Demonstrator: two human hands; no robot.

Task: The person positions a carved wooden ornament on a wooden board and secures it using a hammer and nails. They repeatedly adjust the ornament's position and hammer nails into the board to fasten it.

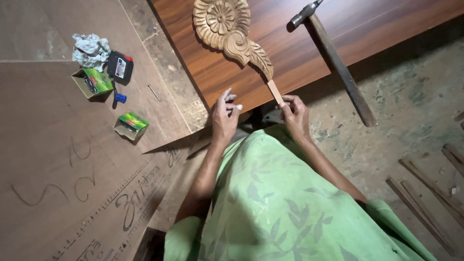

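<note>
A carved wooden ornament (227,29) with a flower and a scroll lies on a dark brown board (290,58). Its thin plain tail (275,91) reaches the board's near edge. My right hand (295,115) pinches the end of that tail. My left hand (225,115) hovers just left of it, fingers loosely apart, pinching something too small to make out. A hammer (333,58) with a long wooden handle lies across the board to the right, its head at the top.
On the plywood sheet (58,159) to the left sit two small green boxes (92,82) (131,125), a crumpled paper (91,50), a black and red tape measure (120,67) and a loose nail (154,92). Wooden strips (425,198) lie on the dusty floor at right.
</note>
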